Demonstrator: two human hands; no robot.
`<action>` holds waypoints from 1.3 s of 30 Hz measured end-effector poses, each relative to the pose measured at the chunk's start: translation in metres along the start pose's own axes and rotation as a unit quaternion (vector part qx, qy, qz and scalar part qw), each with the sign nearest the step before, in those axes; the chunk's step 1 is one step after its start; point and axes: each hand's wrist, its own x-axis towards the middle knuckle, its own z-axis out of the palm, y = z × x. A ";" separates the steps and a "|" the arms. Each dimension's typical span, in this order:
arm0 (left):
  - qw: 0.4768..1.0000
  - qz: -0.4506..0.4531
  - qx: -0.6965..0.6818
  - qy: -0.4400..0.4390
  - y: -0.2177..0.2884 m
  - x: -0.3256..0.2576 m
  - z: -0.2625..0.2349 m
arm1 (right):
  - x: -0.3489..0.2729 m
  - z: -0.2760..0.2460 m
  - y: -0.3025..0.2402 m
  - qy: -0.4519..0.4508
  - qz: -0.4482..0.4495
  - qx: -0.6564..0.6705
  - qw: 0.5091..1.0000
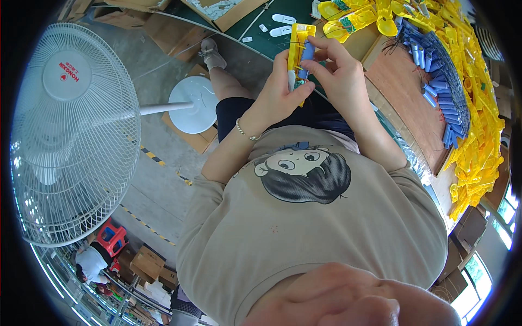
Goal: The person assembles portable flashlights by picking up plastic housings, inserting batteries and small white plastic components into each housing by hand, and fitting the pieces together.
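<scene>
Above the edge of a green table, my left hand (277, 98) grips a narrow yellow plastic housing (296, 41) by its lower half. Inside the housing lies a blue cylindrical battery cell (308, 52). My right hand (343, 70) has its thumb and index finger closed on the cell, the thumb near its lower part and the index finger near its top. A small green circuit board (299, 85) shows at the housing's lower end, partly covered by my left thumb. Thin wires run across the housing's upper part.
White plastic pieces (283, 19) lie on the green table (261, 41). At right are blue cells (435, 87) on a brown board (399, 92), beside a long heap of yellow housings (481, 125). A white fan (76, 130) stands at left; a person (91, 263) is behind.
</scene>
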 end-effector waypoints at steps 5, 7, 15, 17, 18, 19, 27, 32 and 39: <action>0.996 -0.052 -0.058 0.033 0.007 -0.003 0.002 | 0.006 0.004 -0.005 -0.026 -0.006 -0.014 1.000; 0.994 -0.042 -0.090 0.041 0.011 -0.004 0.000 | 0.008 0.010 -0.008 -0.025 -0.030 -0.014 0.999; 0.992 -0.012 -0.122 0.031 0.019 -0.021 -0.029 | 0.029 0.026 -0.010 -0.216 0.129 0.307 0.918; 0.989 -0.018 -0.136 0.048 0.018 -0.030 -0.035 | 0.036 0.030 -0.027 -0.258 0.112 0.202 0.938; 0.982 -0.013 -0.167 0.082 0.016 -0.036 -0.035 | 0.049 0.029 -0.029 -0.259 0.109 0.202 0.938; 0.973 -0.008 -0.198 0.115 0.015 -0.041 -0.037 | 0.068 0.029 -0.026 -0.360 -0.009 0.146 0.921; 0.957 -0.033 -0.230 0.171 0.002 -0.071 -0.052 | 0.216 0.094 -0.049 -0.243 -0.223 -0.221 0.918; 0.963 -0.052 -0.180 0.195 0.003 -0.074 -0.053 | 0.241 0.142 -0.010 -0.283 -0.257 -0.208 0.900; 0.952 -0.023 -0.143 0.271 0.010 -0.067 -0.063 | 0.194 0.072 -0.051 -0.246 -0.168 0.068 0.952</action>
